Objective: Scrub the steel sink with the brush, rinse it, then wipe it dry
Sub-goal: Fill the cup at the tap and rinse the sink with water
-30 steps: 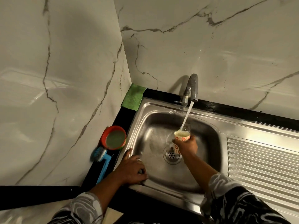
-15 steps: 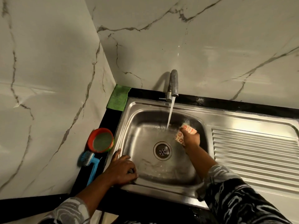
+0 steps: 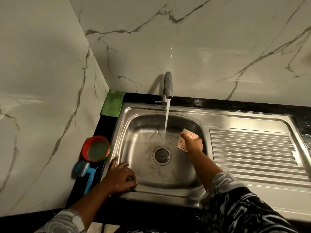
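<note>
While rinsing the steel sink, tips a small patterned cup against the basin's far-right wall with the right hand, fingers clamped round its side. Braces the left hand on the sink's front-left corner, fingers bent together over the lip; cannot tell whether gripping or only resting there. Runs water from the tap at the back rim, falling just left of the cup and spreading toward the drain.

Finds the blue brush lying on the black tabletop along the sink's left edge, bristle head just beside a red tub, handle pointing to the front edge. Finds a folded green cloth at the tabletop's back-left corner, against the sink rim.

Probably the rinse stage, drying not yet begun. Expect hard, fixed, slick wet steel: nothing to lift, so press into it and steady at the rim. Expect a light, stiff plastic brush; take it by the long handle, not the bristles. Expect a soft, limp cloth; bunch it in the palm. Mind the cup: likely light, wet and easy to drop.
</note>
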